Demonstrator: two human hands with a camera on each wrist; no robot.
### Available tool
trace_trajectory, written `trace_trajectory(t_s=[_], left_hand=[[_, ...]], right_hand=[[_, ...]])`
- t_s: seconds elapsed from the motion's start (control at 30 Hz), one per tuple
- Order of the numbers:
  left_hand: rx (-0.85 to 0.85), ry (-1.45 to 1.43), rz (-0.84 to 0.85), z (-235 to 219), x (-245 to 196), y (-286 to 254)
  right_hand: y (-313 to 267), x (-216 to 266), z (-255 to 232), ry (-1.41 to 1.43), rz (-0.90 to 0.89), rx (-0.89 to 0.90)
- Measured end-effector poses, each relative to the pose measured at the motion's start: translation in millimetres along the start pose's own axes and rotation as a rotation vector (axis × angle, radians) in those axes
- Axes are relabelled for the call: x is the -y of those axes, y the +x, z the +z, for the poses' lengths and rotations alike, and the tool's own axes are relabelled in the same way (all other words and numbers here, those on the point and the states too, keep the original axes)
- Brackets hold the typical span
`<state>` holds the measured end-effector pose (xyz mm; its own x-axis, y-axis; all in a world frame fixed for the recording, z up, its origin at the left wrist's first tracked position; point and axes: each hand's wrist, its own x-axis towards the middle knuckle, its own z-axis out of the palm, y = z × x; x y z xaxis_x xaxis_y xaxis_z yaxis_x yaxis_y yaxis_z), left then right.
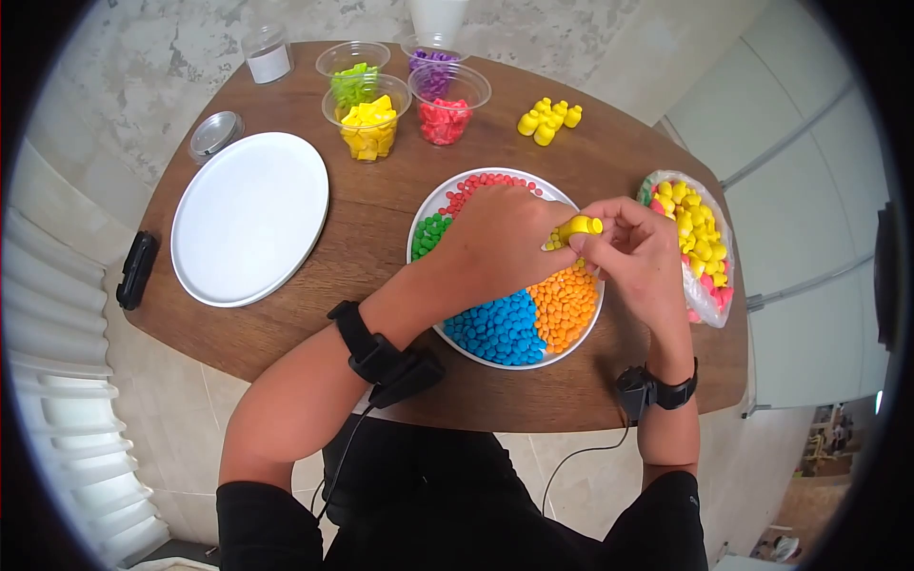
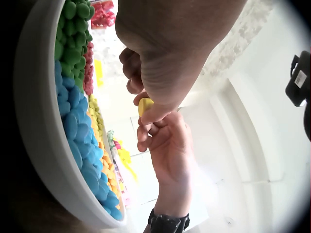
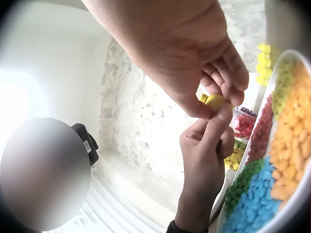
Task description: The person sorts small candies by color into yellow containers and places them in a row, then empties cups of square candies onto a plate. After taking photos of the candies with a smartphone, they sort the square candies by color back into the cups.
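Both hands meet over the right part of a white plate (image 1: 426, 196), which is filled with red, green, blue, orange and yellow candies in separate sections. Between them is a small yellow bottle-shaped piece (image 1: 579, 227). My left hand (image 1: 500, 233) pinches it from the left, knuckles up. Thumb and fingertips of my right hand (image 1: 636, 246) grip it from the right. In the right wrist view the yellow piece (image 3: 214, 101) shows between the right thumb and fingers, the left thumb against it. The left wrist view shows its end (image 2: 145, 106) by the left thumb.
At left lies a bare white plate (image 1: 249, 219), with a black case (image 1: 138, 269) beside it. Clear cups of yellow (image 1: 369, 128), green, purple and red pieces stand at the back. Several yellow bottle-shaped pieces (image 1: 547, 122) stand behind the candy plate; a bag of more (image 1: 700, 233) is at right.
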<state>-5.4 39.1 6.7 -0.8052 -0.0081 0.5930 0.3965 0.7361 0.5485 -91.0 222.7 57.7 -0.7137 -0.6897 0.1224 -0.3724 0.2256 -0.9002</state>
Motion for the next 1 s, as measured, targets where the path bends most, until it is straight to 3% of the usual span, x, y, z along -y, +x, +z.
trace_trajectory(t_s=[0.13,0.2,0.23,0.33,0.37,0.47,0.57,0.8,0.87,1.0], left_hand=[[0.022,0.024,0.007,6,1,-1],[-0.086,0.000,0.029,6,-3,-1],[-0.062,-0.012,0.037,5,-6,0],[0.063,-0.096,-0.137,-1,-10,1],[0.083,-0.102,-0.129,-1,-12,1],[0.130,-0.125,-0.310,-6,-20,4],[0.083,-0.189,-0.335,-3,-20,4],[0.110,-0.186,-0.327,-9,-15,5],[0.040,-0.355,-0.406,-12,-8,7],[-0.062,-0.401,-0.443,-32,-3,15]], right_hand=[[-5,-6,2,0.026,-0.038,-0.019],[-7,1,5,0.041,-0.016,-0.059],[-7,0,6,0.048,0.000,-0.080],[-5,-3,6,0.081,-0.133,-0.151],[-5,-4,5,0.085,-0.123,-0.170],[-3,-7,2,0.161,-0.126,-0.139],[-3,-5,0,0.235,-0.048,-0.132],[-1,-9,0,0.267,-0.093,-0.265],[4,-16,-2,0.124,-0.210,-0.422],[13,-33,-4,0.008,-0.360,-0.512]])
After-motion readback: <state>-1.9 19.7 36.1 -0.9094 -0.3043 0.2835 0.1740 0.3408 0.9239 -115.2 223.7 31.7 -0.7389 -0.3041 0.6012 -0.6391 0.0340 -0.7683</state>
